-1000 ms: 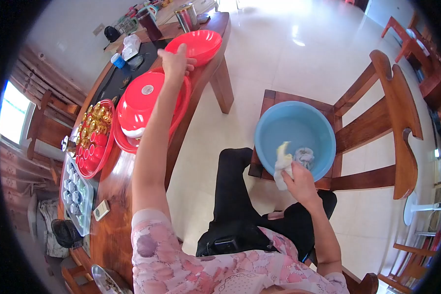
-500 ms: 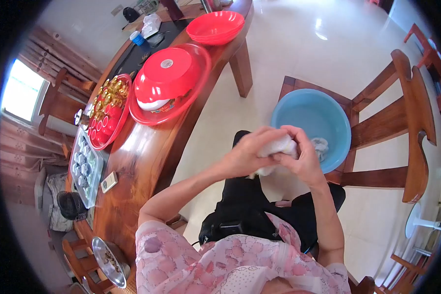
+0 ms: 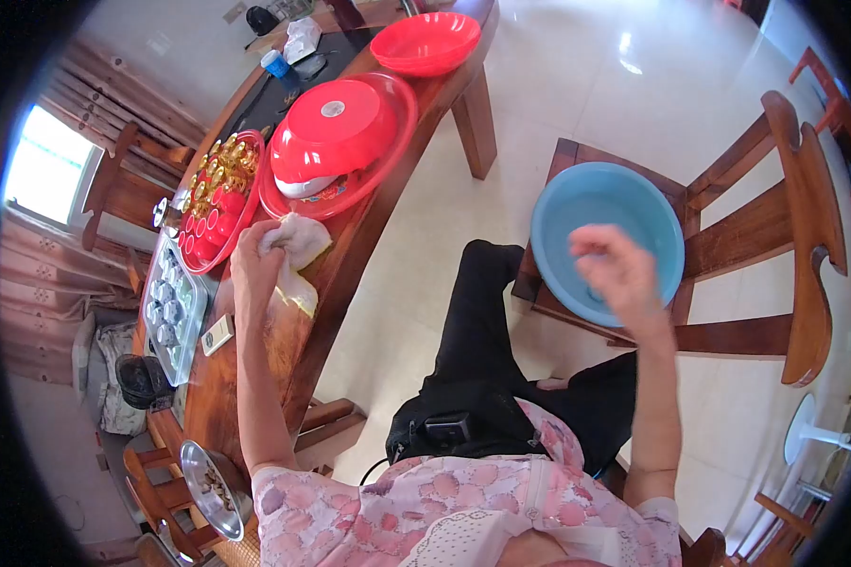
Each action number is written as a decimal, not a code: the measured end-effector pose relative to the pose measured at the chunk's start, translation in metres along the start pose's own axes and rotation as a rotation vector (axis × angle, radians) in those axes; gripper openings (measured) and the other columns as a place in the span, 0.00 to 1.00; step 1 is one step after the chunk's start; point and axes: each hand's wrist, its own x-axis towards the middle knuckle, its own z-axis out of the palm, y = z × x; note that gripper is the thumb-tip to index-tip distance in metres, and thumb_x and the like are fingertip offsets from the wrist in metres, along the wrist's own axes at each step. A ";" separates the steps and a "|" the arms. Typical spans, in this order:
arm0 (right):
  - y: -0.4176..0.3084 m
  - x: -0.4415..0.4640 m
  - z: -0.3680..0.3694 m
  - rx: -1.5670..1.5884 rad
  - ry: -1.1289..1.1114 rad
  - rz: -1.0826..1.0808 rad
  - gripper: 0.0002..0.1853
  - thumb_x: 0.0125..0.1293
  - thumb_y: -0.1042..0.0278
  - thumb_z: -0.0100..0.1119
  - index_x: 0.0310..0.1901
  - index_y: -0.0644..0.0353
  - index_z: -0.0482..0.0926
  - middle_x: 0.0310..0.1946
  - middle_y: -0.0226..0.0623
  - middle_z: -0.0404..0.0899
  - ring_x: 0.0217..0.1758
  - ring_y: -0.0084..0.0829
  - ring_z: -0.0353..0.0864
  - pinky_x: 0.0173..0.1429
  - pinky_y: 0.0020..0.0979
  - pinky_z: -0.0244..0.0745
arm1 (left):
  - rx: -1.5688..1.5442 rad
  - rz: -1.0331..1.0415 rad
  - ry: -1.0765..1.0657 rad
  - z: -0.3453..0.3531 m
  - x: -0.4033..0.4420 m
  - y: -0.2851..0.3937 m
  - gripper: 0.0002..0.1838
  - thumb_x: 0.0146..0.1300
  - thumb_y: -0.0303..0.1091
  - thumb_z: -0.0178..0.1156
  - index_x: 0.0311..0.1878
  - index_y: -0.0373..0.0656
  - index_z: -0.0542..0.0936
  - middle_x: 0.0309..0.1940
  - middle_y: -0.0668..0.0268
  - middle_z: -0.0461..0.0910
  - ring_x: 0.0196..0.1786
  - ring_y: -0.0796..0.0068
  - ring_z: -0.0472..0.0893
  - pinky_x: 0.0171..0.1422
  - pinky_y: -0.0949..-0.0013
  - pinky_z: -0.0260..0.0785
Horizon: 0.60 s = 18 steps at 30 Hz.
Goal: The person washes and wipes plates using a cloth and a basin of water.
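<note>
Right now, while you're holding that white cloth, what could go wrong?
The left hand holds the white cloth close to the little red cups, so a wide swipe might knock them. The red bowls are stacked near the edge of the table and could fall if bumped. The blue basin sits on a chair, with the right hand near it; a hard knock might make it slide or tip.

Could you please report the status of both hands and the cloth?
Left hand gripping white cloth over table. Right hand appears empty, near blue basin. Red tray close to cloth.
</note>
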 end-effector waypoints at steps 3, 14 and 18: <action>-0.055 0.005 -0.040 -0.125 0.297 -0.145 0.09 0.65 0.70 0.54 0.45 0.60 0.78 0.38 0.31 0.78 0.41 0.23 0.77 0.51 0.26 0.72 | 0.548 -0.030 0.134 0.006 -0.007 0.013 0.26 0.50 0.30 0.57 0.57 0.48 0.73 0.57 0.50 0.69 0.57 0.49 0.71 0.56 0.44 0.64; -0.067 -0.063 -0.148 -0.589 0.693 -0.307 0.12 0.67 0.73 0.49 0.51 0.62 0.76 0.47 0.39 0.78 0.49 0.32 0.78 0.54 0.32 0.75 | 0.298 0.475 0.257 0.022 0.065 0.057 0.23 0.57 0.34 0.57 0.57 0.45 0.74 0.58 0.50 0.69 0.60 0.50 0.69 0.62 0.53 0.62; -0.025 -0.087 -0.108 -0.581 0.525 -0.074 0.12 0.67 0.73 0.49 0.50 0.62 0.76 0.46 0.39 0.78 0.48 0.32 0.79 0.53 0.32 0.75 | 0.294 0.559 0.262 0.029 0.090 0.057 0.23 0.57 0.38 0.59 0.58 0.46 0.74 0.57 0.50 0.70 0.59 0.50 0.69 0.63 0.53 0.61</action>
